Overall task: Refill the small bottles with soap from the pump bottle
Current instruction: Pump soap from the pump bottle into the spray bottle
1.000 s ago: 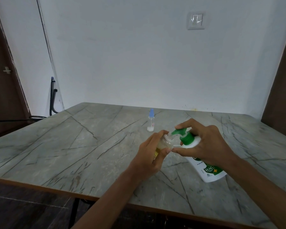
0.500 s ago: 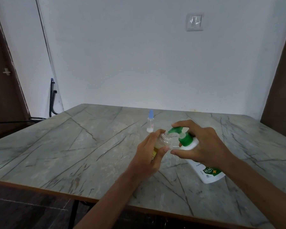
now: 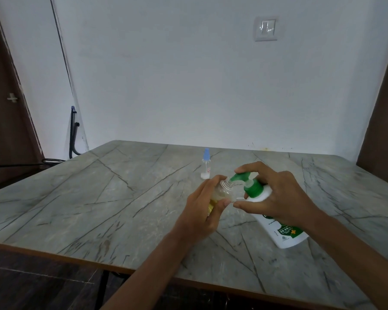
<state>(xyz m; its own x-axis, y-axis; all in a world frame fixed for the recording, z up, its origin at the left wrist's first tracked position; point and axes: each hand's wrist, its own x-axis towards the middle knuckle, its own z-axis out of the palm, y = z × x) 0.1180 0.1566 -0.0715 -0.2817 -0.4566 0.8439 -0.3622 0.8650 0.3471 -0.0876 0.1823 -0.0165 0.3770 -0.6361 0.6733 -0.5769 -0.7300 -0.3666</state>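
Observation:
My left hand (image 3: 205,210) grips a small clear bottle (image 3: 222,192) with yellowish liquid at its bottom and an uncapped threaded neck. My right hand (image 3: 276,195) holds the white pump bottle (image 3: 282,231) tilted to the left, its base resting on the table. Its green pump head (image 3: 246,181) has the spout tip at the small bottle's mouth, and my forefinger lies on top of the pump. A second small bottle (image 3: 205,163) with a pale blue cap stands upright farther back on the table.
The grey marble-patterned table (image 3: 99,198) has a wooden front edge. A white wall with a light switch (image 3: 265,28) rises behind it. A black metal frame (image 3: 73,133) leans at the wall on the left, beside a dark door.
Both hands and the two bottles have stayed almost in place. The spout remains at the small bottle's mouth; the view has shifted slightly.

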